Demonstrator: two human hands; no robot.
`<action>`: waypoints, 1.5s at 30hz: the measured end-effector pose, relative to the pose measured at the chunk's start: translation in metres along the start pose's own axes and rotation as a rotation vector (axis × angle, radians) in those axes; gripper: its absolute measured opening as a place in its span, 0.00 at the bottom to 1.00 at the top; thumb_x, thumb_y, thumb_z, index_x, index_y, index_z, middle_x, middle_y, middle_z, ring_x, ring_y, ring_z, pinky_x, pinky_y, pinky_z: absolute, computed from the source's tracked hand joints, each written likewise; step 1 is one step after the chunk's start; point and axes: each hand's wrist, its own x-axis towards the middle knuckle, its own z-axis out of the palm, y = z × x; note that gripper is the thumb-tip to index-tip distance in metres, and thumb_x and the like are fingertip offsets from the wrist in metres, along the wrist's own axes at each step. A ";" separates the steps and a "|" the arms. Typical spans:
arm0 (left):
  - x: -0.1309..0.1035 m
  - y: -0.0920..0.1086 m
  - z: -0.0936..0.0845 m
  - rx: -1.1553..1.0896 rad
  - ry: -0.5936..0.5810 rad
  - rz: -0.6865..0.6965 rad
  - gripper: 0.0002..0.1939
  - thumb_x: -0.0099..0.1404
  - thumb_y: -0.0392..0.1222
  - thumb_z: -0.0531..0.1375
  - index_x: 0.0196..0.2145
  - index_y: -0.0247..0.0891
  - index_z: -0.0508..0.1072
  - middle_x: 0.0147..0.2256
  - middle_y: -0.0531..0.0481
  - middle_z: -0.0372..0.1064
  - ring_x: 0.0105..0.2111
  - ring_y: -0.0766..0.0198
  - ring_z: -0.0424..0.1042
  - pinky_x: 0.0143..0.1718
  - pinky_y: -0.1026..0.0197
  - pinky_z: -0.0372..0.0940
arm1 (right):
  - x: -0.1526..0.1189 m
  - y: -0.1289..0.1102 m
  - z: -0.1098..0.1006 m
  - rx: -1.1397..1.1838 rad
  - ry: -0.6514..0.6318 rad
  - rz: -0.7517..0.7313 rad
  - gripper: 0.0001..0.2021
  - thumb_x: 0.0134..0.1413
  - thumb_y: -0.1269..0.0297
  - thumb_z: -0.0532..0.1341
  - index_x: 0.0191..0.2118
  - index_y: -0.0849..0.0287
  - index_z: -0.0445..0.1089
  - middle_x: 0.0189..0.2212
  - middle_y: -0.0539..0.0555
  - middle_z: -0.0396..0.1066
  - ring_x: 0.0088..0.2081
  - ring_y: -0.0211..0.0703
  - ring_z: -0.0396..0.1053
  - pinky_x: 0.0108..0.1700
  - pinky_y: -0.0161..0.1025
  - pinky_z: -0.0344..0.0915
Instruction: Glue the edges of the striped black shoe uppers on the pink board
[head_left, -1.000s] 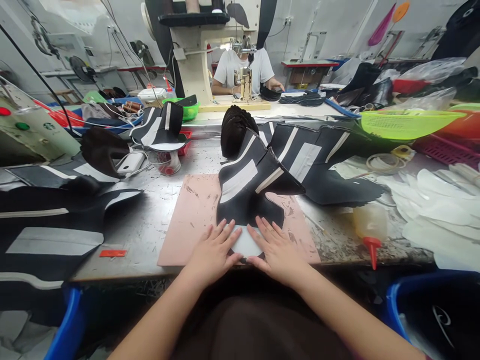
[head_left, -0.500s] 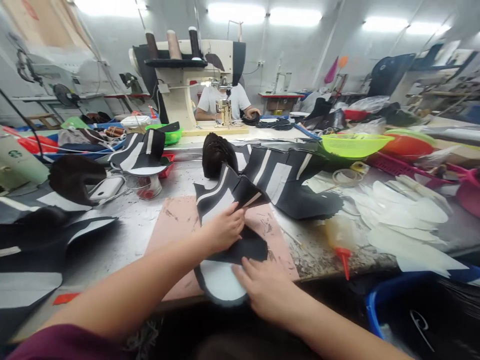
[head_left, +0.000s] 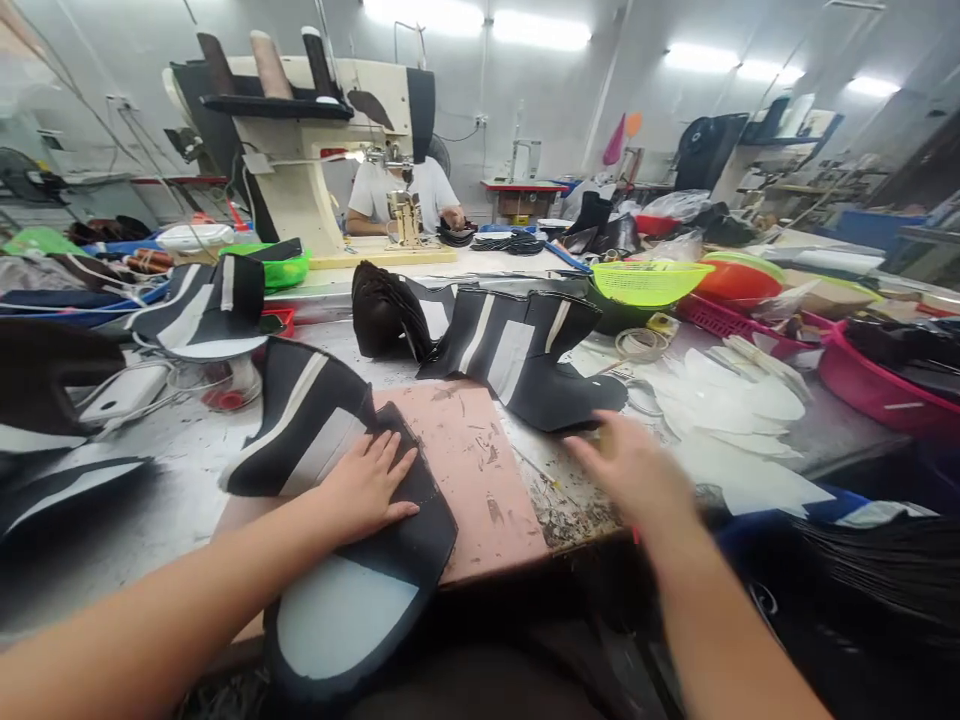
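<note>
My left hand (head_left: pixel 367 480) lies flat, fingers spread, on a black boot upper (head_left: pixel 426 520) with pale strips and white patches on its inner face. This piece rests partly over a pink board (head_left: pixel 480 470), its rounded white-backed end near the table's front edge. Blurred by motion, my right hand (head_left: pixel 637 465) is to the right, thumb and fingers apart, close to the toe of a second boot upper (head_left: pixel 510 360). A small red tip (head_left: pixel 636 536) shows just under that hand; the rest of the glue bottle is hidden behind it.
Thin white pieces (head_left: pixel 735 400) are spread at the right, beside a pink basket (head_left: pixel 892 385). Behind stand a green basket (head_left: pixel 649 282) and a sewing machine (head_left: pixel 300 150), with a person in a white shirt (head_left: pixel 442 190) beyond. A dark stack (head_left: pixel 862 590) sits at lower right.
My right hand has left the boot upper and moved right to the glue bottle. The upper under my left hand now lies flatter and further left. The view has turned right.
</note>
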 end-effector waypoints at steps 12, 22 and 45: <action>0.008 -0.024 -0.023 -0.250 -0.216 0.169 0.40 0.44 0.54 0.65 0.55 0.44 0.62 0.59 0.39 0.50 0.59 0.51 0.51 0.60 0.52 0.39 | 0.002 0.081 -0.007 0.931 0.072 0.363 0.43 0.43 0.35 0.43 0.63 0.54 0.41 0.61 0.68 0.48 0.54 0.60 0.60 0.30 0.47 0.66; 0.005 -0.002 -0.015 -0.271 -0.146 0.111 0.56 0.35 0.64 0.65 0.57 0.32 0.57 0.58 0.31 0.49 0.59 0.47 0.51 0.60 0.50 0.38 | 0.043 -0.043 0.047 1.244 -0.224 -0.016 0.35 0.34 0.44 0.61 0.51 0.52 0.59 0.44 0.60 0.68 0.32 0.48 0.69 0.23 0.38 0.61; 0.008 0.000 -0.018 -0.066 -0.330 0.161 0.57 0.44 0.65 0.61 0.60 0.22 0.48 0.61 0.30 0.39 0.61 0.47 0.43 0.61 0.50 0.36 | 0.080 -0.118 0.109 1.095 0.009 -0.046 0.28 0.23 0.51 0.71 0.34 0.63 0.69 0.28 0.53 0.71 0.29 0.45 0.71 0.22 0.35 0.69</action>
